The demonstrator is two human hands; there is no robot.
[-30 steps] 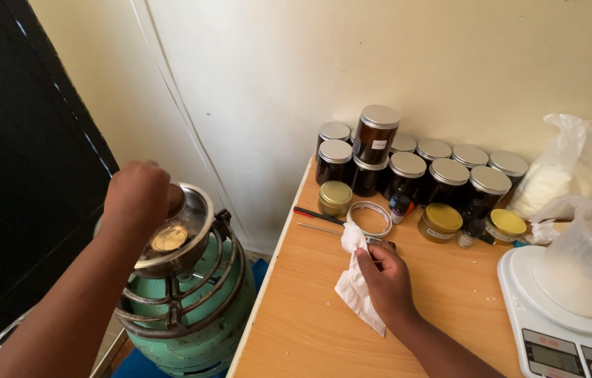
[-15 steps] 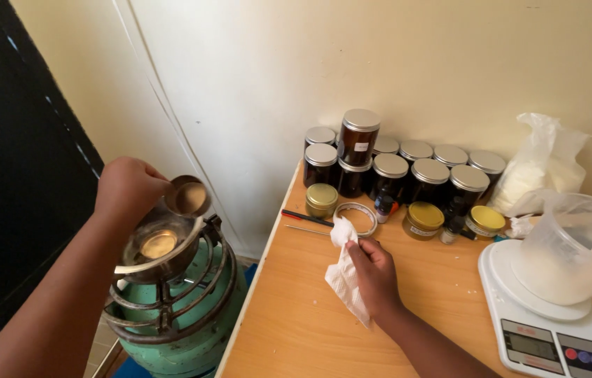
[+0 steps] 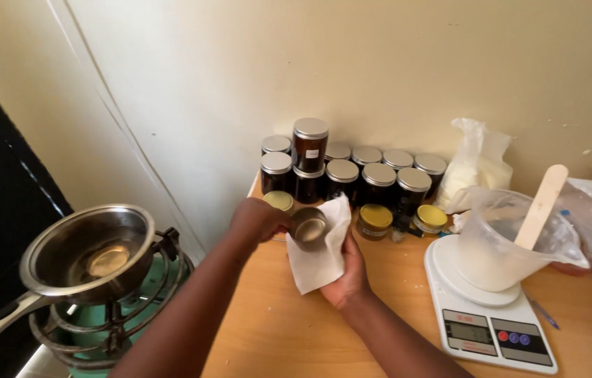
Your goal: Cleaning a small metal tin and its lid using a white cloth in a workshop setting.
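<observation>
Both hands now meet over the worktop, holding a small metal cup against a white cloth.

The right hand (image 3: 343, 278) is cupped under the white cloth (image 3: 320, 252), fingers curled around it. The left hand (image 3: 257, 218), which was over by the stove a moment ago, has come across and pinches the small metal cup (image 3: 309, 227), pressing it into the cloth above the worktop (image 3: 275, 329). The pan (image 3: 89, 252) sits alone on the green stove (image 3: 117, 318). Farther back stand dark jars (image 3: 352, 171) by the wall.
</observation>
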